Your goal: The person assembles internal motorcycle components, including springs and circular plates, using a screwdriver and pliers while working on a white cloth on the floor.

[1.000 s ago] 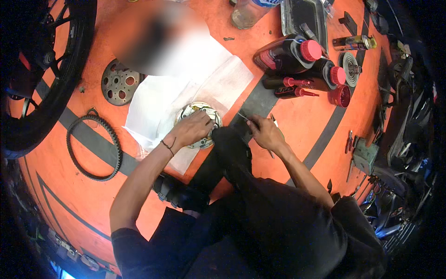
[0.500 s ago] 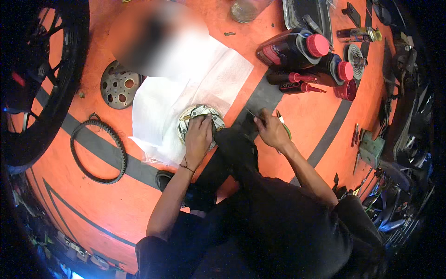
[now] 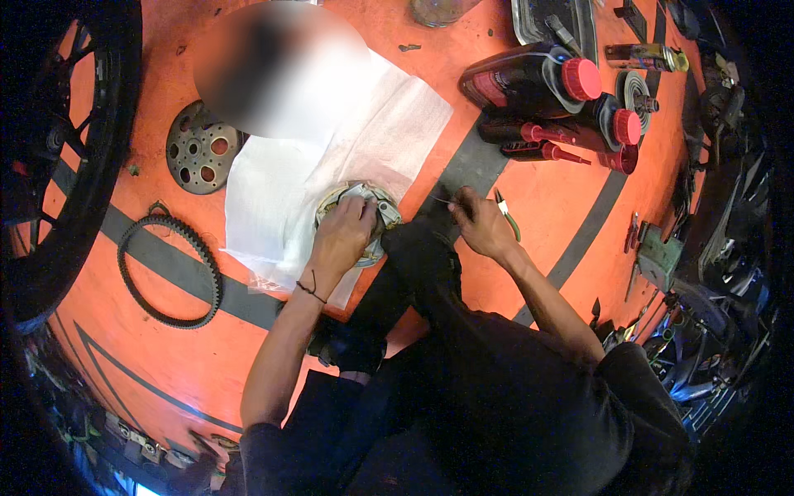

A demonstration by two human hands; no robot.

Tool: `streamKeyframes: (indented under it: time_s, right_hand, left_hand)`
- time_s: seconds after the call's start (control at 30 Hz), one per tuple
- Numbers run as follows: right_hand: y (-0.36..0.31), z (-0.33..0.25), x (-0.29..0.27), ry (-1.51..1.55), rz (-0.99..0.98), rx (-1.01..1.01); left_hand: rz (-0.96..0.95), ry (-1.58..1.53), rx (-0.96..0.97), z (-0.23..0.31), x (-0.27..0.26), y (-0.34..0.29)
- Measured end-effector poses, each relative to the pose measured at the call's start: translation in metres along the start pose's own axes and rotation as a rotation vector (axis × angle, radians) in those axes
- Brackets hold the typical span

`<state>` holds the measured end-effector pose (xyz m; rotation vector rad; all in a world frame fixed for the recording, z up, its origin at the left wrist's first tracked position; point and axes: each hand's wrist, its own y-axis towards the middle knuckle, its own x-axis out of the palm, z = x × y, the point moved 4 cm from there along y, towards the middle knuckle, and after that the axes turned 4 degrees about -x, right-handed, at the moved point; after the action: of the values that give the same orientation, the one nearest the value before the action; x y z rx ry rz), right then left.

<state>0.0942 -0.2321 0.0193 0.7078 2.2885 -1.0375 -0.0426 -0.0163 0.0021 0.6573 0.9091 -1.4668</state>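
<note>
A round clutch shoe assembly (image 3: 386,213) with pale metal arms rests at the lower edge of a white cloth (image 3: 269,186). My left hand (image 3: 341,236) lies over it from the near left, fingers bent onto its top and hiding much of it. To the right, above the dark floor stripe, my right hand (image 3: 486,225) is closed in a pinch. A thin metal pin-like piece (image 3: 439,198) sticks out leftward from its fingertips; its other end is hidden. Green-handled pliers (image 3: 509,217) lie just beyond that hand.
Far right of the cloth are black bottles with red caps (image 3: 529,83), a coiled spring part (image 3: 635,101) and a black tray (image 3: 579,29). On the left lie a perforated clutch bell (image 3: 201,153), a toothed belt (image 3: 124,273) and a wheel (image 3: 124,124).
My left hand has shifted a little left on the clutch shoe assembly, its fingers now over the upper part. The right hand stays nearly in place, still pinching the thin piece.
</note>
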Motion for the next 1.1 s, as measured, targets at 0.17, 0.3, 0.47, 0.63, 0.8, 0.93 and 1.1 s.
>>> streamKeyframes:
  time_s: [0.17,0.3,0.47,0.63,0.8,0.93,1.1]
  right_hand:
    - [0.007,-0.019,0.003,0.264,-0.058,0.032]
    - [0.019,-0.057,0.013,0.32,-0.213,-0.006]
    - [0.033,-0.084,0.017,0.201,-0.116,-0.028]
    - [0.041,-0.087,0.024,0.159,-0.128,0.017]
    - [0.045,-0.074,0.036,0.333,-0.228,0.114]
    - [0.043,-0.067,0.05,0.846,-0.364,0.408]
    - [0.03,-0.072,0.068,1.254,-0.414,0.648]
  left_hand:
    - [0.046,-0.158,-0.056,-0.008,-0.012,0.008]
    - [0.145,-0.296,-0.14,-0.008,-0.012,0.01]
    - [0.138,-0.47,-0.377,0.002,-0.01,0.012]
    - [0.188,-0.585,-0.461,0.006,-0.003,0.009]
    - [0.258,-0.499,-0.365,0.008,-0.003,0.008]
    - [0.299,-0.363,-0.329,0.009,-0.015,0.009]
    - [0.278,-0.078,-0.382,-0.007,-0.033,0.014]
